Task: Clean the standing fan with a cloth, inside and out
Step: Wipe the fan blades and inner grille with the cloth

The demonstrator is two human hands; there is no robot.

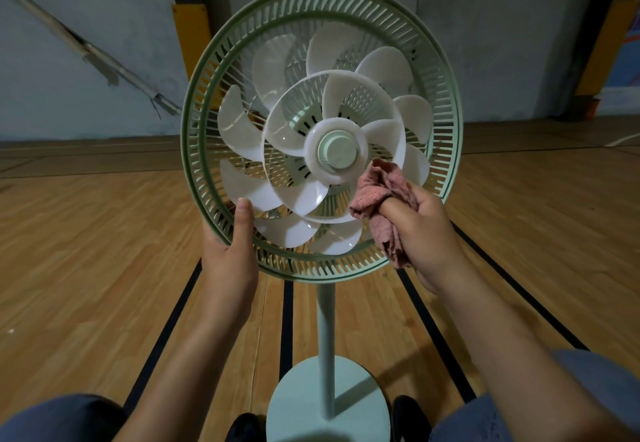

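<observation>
Our left hand (231, 251) clamps the guard rim (221, 227); our right hand (420, 230), bunching the cloth (377, 192), sits nearest the blades (304, 195) just leftward.

No text, label or number is legible anywhere.

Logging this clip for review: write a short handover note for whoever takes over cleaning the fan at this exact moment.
Left hand: grip on the lower-left edge of the round pale-green plastic fan guard, steadying it.
Right hand: closed on the bunched pink cloth, pressed at the white translucent blades just below-right of the green hub cap.
Front grille is off; blades exposed.
Done: cannot tell which parts are wiped.
Left: blades, guard, pale pole, round base.
</observation>
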